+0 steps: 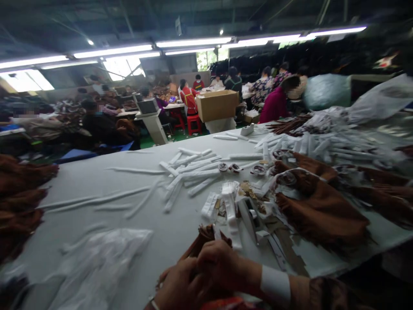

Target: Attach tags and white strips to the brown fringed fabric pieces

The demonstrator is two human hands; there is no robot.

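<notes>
Brown cloth (204,236) is btm ctr of frame, over the surface (80,183); fingers of L hand (182,282) & R hand (222,260) are closed on it. Prob. light, soft, floppy, not slippery; best hold: bunched folds, w/ both hands.

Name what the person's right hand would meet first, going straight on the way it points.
The right hand points leftward in the picture, so probably the left hand first; gathered brown fabric is close too, and depth there is unclear.
</notes>
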